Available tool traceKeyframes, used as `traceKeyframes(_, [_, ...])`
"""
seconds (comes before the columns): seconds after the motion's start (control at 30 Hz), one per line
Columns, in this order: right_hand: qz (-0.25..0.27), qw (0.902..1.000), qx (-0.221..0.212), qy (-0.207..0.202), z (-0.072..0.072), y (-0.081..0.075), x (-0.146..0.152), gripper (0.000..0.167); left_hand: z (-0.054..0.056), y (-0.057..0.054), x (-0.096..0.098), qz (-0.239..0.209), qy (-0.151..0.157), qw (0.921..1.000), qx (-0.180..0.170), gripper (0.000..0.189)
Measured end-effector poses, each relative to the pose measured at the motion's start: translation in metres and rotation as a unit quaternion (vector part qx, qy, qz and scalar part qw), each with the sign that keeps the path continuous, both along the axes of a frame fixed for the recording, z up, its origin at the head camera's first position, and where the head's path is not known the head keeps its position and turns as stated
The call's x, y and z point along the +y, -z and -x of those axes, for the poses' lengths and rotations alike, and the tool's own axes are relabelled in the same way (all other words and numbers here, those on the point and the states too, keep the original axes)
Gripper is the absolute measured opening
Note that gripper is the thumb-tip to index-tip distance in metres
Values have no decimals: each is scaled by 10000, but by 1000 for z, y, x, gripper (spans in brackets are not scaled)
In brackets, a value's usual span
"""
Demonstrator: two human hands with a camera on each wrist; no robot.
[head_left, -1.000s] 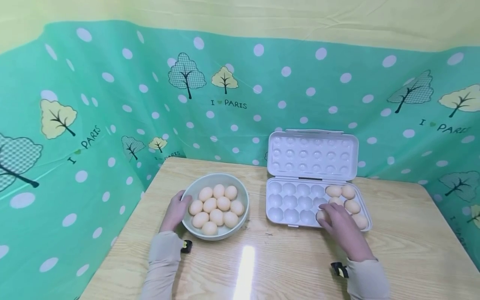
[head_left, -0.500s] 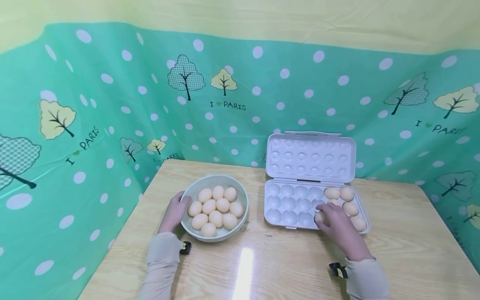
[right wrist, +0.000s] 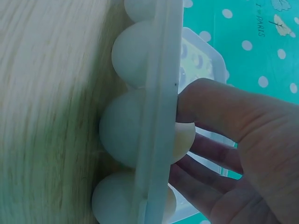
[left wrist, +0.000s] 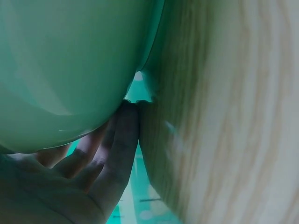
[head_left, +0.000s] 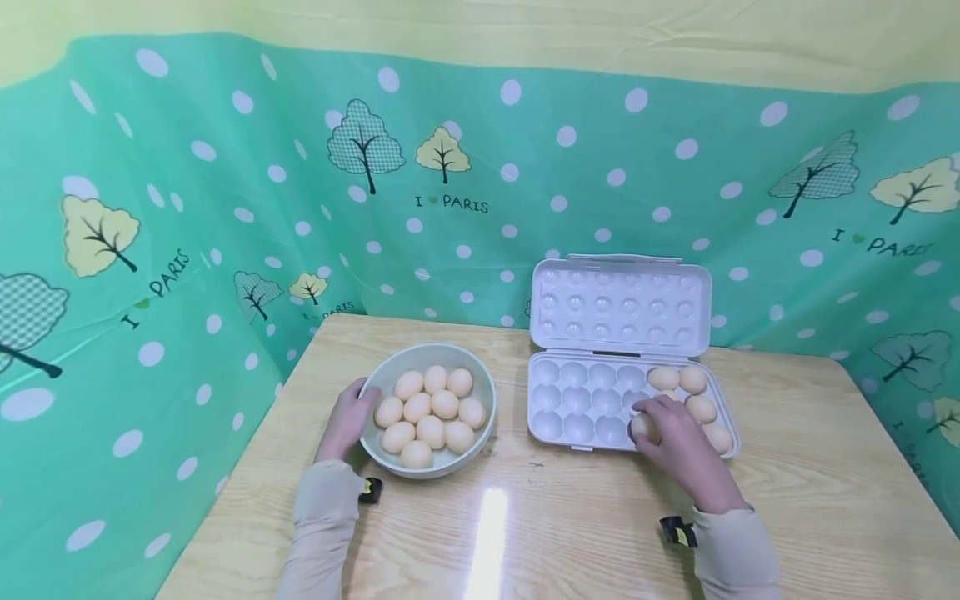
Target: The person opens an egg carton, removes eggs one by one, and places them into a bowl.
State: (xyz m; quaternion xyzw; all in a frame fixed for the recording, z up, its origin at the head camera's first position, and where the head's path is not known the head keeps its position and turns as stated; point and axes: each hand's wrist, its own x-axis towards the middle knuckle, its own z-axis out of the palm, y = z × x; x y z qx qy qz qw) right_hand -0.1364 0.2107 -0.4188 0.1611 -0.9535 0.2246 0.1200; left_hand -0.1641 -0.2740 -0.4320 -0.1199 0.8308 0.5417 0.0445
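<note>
Head view: right hand [head_left: 678,437] pinches egg [head_left: 643,427] in carton [head_left: 606,402] beneath it, likely seating, release needed next; left hand [head_left: 348,423] grips bowl [head_left: 431,354].

green curtain [head_left: 483,150], white dots [head_left: 566,136], printed trees [head_left: 366,146], paris lettering [head_left: 465,203]; yellow band [head_left: 480,29] above, wood-grain table [head_left: 577,517]

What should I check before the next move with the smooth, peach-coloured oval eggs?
1. Lid of the white plastic egg box open: ok.
2. Empty hollows left in it: ok, several.
3. Left hand holding the pale green round bowl: ok.
4. More eggs in the bowl: ok.
5. Right hand off its egg: not ok, the hand is around it.
6. All eggs uncracked: cannot tell, undersides are hidden.
</note>
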Motion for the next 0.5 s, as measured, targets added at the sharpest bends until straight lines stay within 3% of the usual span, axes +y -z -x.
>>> traceKeyframes(0.5, [337,9941,1002,-230,-1,-14,-1,35,0,0,0,117,124,9998,45,48])
